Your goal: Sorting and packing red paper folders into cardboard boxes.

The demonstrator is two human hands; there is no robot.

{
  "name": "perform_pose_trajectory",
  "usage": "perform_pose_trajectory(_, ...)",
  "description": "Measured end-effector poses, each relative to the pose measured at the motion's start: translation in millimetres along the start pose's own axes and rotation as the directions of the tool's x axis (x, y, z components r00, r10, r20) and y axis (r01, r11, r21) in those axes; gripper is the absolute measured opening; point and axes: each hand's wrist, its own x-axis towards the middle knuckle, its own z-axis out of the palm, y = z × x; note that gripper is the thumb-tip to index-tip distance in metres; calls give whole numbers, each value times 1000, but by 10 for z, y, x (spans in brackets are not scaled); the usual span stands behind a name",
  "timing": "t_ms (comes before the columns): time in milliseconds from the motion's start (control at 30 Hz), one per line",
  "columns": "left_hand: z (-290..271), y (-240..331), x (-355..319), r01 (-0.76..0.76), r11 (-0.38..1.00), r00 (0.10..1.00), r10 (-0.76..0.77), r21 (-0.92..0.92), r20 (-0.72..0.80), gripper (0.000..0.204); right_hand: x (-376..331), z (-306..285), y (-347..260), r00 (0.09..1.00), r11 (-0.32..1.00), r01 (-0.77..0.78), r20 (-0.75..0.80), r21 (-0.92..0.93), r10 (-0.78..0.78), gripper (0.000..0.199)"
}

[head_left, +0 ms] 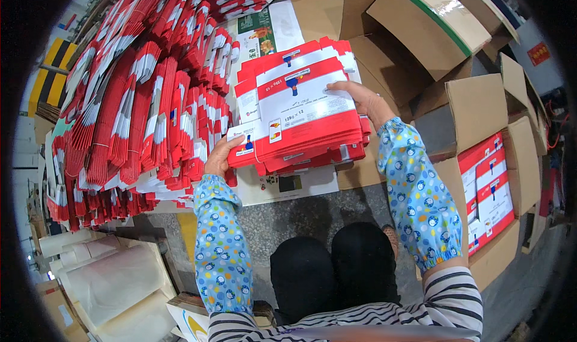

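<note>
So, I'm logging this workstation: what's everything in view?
held carton stack: one, red and white, centre
carton piles: several, red and white, left
packed box: one, brown, right, with red/white packages
open boxes: several, brown, upper right
printed sheet: at least one, white, under stack
papers: several, beige, lower left
striped panels: two, yellow and black, upper left
sign: one, red, far right
shirt: one, black and white, bottom
sleeves: two, blue patterned, lower half
legs: two, black, lower middle
left hand: one, bare, stack's left edge
right hand: one, bare, stack's right edge
</note>
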Motion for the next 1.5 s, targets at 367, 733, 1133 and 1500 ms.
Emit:
perform_pose_trajectory(367, 105, 59, 112, 14, 997, 1000, -15, 77, 9, 52, 650, -576, -50, 408, 649, 114, -560, -752, -721, 77)
perform_pose_trajectory(733, 63, 51, 50, 69, 996, 997, -67, 51, -45, 46, 907, -314, -480, 707, 959, 202, -648, -197, -282, 67)
perform_pose_trajectory(1133, 18, -66, 69, 18, 999, 1000, -18, 32, 17, 54, 930, -305, -654, 681, 862, 396, -528, -317, -507, 66)
perform_pose_trajectory(1500, -188, -77, -619, -95, 995, 995, 95, -29, 3, 54, 313, 156, -697, 614, 761, 645, -540, -79, -576, 39)
